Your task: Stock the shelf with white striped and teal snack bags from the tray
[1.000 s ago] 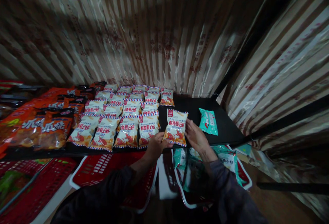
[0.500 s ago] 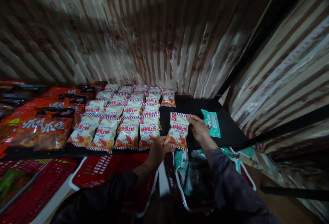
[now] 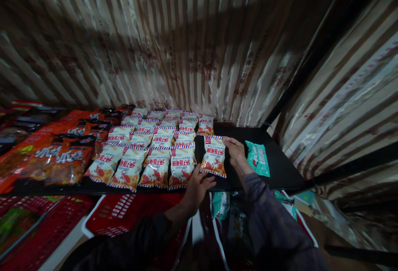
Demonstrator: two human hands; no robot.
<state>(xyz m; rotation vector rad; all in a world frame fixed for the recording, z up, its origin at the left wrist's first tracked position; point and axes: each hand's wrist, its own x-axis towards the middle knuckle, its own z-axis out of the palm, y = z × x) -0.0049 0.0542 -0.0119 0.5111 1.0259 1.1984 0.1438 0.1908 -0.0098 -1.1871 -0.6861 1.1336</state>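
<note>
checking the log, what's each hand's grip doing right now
Left hand: open, fingers at the near edge of the shrimp snack bag.
Right hand: grip on the right edge of the same bag.

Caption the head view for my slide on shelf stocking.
Both hands, left hand and right hand, set a shrimp snack bag on a black shelf.

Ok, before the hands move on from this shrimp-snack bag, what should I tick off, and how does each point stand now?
1. Right hand on the shrimp-snack bag, at its top right corner: ok.
2. Left hand at the bag's lower left edge: ok.
3. Bag lies flat on the black shelf: cannot tell.
4. Bag lined up with the front row of matching bags: ok.
5. Teal packet apart from the bag: ok.
6. Red basket below the shelf edge, out of the way: ok.
</note>
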